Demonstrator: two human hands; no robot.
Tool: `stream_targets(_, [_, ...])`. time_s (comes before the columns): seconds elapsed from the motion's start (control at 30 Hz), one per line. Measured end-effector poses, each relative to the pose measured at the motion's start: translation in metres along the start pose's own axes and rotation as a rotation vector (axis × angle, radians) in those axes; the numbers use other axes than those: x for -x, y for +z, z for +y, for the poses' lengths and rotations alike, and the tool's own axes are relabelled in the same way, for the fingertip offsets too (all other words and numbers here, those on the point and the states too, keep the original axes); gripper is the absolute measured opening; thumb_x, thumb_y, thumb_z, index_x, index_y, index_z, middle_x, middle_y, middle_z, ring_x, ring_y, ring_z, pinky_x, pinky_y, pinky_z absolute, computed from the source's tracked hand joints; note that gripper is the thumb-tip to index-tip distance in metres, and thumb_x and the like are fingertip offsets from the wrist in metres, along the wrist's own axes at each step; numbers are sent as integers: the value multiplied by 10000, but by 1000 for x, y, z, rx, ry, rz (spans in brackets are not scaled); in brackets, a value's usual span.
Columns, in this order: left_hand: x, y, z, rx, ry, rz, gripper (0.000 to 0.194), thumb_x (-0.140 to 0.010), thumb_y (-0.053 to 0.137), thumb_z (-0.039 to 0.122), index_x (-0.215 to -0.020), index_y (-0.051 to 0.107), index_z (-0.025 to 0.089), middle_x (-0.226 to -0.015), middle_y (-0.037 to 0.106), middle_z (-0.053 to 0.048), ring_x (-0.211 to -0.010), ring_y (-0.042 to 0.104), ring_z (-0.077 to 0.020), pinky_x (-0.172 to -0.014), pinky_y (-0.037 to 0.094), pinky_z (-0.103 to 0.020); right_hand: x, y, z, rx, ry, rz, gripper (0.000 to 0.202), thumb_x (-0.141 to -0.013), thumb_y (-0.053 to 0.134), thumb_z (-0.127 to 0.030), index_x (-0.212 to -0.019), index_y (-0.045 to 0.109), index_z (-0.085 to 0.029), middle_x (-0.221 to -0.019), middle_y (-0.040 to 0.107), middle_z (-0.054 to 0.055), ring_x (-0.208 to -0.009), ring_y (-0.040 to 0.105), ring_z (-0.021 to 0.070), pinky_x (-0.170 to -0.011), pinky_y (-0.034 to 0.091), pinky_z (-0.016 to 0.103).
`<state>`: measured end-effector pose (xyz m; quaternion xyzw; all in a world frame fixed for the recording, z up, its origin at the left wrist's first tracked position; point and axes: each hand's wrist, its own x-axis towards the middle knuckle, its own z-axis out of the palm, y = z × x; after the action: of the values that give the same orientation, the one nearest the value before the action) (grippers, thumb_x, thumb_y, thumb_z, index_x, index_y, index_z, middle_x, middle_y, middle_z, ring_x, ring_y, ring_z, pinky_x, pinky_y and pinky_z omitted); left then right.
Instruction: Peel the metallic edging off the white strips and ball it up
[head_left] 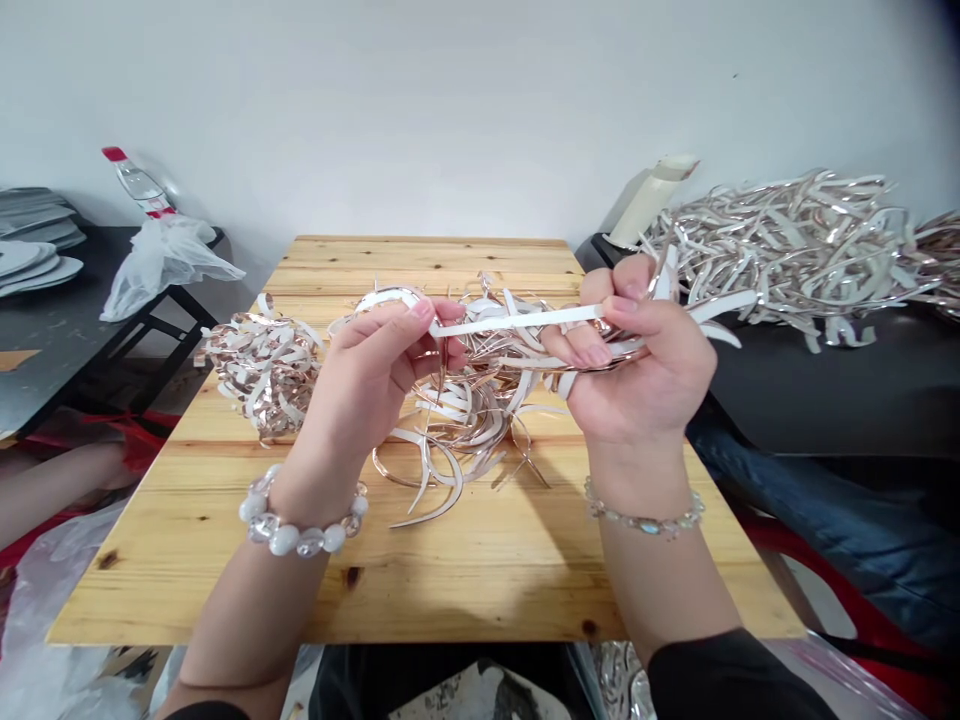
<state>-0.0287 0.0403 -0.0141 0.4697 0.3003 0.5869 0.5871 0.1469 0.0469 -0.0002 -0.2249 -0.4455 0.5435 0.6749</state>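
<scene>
A narrow white strip (517, 321) stretches level between my two hands above the wooden table. My left hand (386, 350) pinches its left end between thumb and fingers; part of the strip curls up behind the thumb. My right hand (637, 350) grips the other end with the thumb, and its curled fingers also hold several more white and rose-gold strips that stick out to the right. Beneath my hands lies a loose tangle of curved white and shiny strips (480, 410). A smaller heap of short curled scraps (266, 375) sits left of my left wrist.
The wooden table (465, 590) stands against a wall. At right, a dark table (787, 400) carries a large pile of strips (787, 250) and a cream-coloured tube (652, 200). At left are a bottle (139, 180), a plastic bag (165, 260) and stacked flat pieces (34, 265). People sit on both sides.
</scene>
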Motion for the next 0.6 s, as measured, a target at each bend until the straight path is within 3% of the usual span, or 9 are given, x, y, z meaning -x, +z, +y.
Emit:
stream_targets(0.17, [-3,-3,6,7,3,84,187,-848,587,246,-728,678,136,-819,645,-49,-656,640,-113,-647,582,-251,-3,-2,-1,-61,10,48,252,-566,610,-135,-592,376,-225,-474,300,-87,-347,205,55,-394,200,246])
stream_targets(0.27, [-5,-8,8,25,30,114,160,-856,581,252,-787,675,142,-771,623,-40,-698,639,-122,-643,584,-237,-3,-5,-1,-77,-19,10,254,-600,618,-115,-607,389,-225,-480,314,-83,-347,203,53,-396,193,247])
stream_targets(0.4, [-6,-10,10,68,51,54,145,-880,546,272,-836,630,162,-760,607,-25,-710,636,-130,-656,591,-254,-2,-7,0,-84,-44,-71,246,-646,621,-103,-629,407,-223,-508,337,-85,-352,209,44,-402,201,256])
stream_targets(0.6, [-3,-4,6,74,-37,-94,173,-909,481,402,-909,441,234,-804,589,-3,-724,646,-166,-658,598,-348,1,-4,-1,-59,-65,-59,224,-628,594,-104,-628,404,-223,-508,328,-91,-335,216,43,-387,205,265])
